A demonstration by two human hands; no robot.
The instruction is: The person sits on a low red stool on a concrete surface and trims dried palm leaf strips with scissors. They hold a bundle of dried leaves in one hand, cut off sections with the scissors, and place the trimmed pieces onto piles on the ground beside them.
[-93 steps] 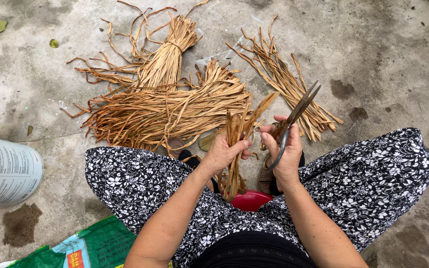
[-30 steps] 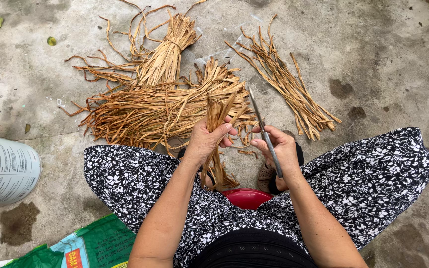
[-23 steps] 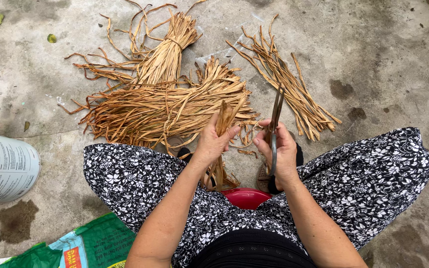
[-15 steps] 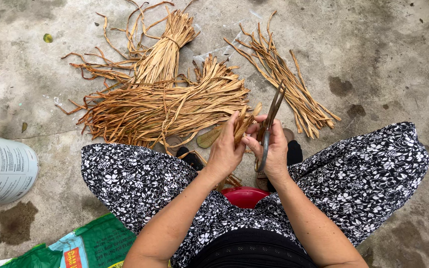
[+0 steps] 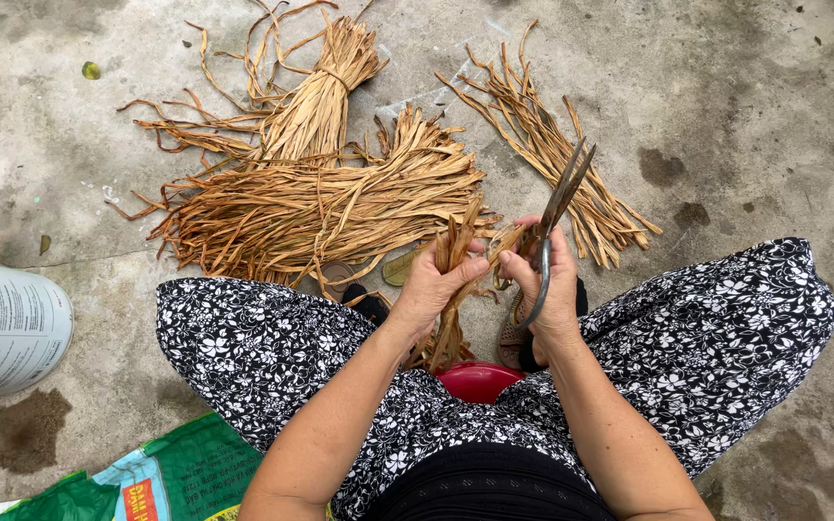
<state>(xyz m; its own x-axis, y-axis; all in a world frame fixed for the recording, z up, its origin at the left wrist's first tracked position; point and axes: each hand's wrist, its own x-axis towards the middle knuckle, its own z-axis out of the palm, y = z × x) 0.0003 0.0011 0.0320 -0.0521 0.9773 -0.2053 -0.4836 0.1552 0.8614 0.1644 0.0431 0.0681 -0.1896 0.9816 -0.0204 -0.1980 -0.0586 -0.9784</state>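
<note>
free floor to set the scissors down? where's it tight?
Bare concrete right of the loose strip pile, above the right knee. Another bare patch between the white sack and the left knee. Crowded: the tied bundles fill the middle ahead; left hand and right hand with scissors work close together.

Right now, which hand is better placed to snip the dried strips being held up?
The right hand: it already grips the scissors, blades pointing up beside the strip ends. The left hand is occupied, clasped around the small bundle of dried strips, so it likely just steadies them.
</note>
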